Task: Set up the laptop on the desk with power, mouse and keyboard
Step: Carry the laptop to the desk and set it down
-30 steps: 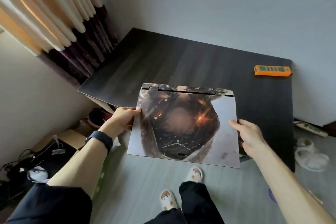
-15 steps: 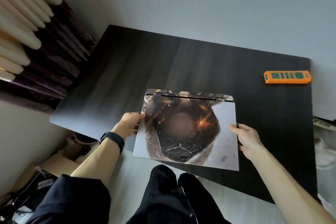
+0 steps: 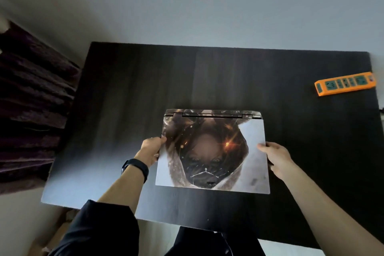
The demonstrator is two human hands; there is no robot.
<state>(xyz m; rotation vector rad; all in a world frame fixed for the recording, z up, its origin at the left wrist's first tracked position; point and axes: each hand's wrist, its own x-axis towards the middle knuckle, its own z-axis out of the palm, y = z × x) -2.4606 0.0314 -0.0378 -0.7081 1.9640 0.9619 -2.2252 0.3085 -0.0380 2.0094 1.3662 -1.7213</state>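
Dark purple curtain folds hang at the far left, beside the black desk. The left hand, with a black band on its wrist, grips the closed laptop by its left edge, thumb on the lid. The right hand grips the right edge likewise. The laptop is over the desk's near middle. An orange power strip lies at the desk's right edge

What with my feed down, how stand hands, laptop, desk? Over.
Left hand, right hand grip closed picture-skinned laptop by its sides. Over dark wooden desk. Orange power strip far right, apart.
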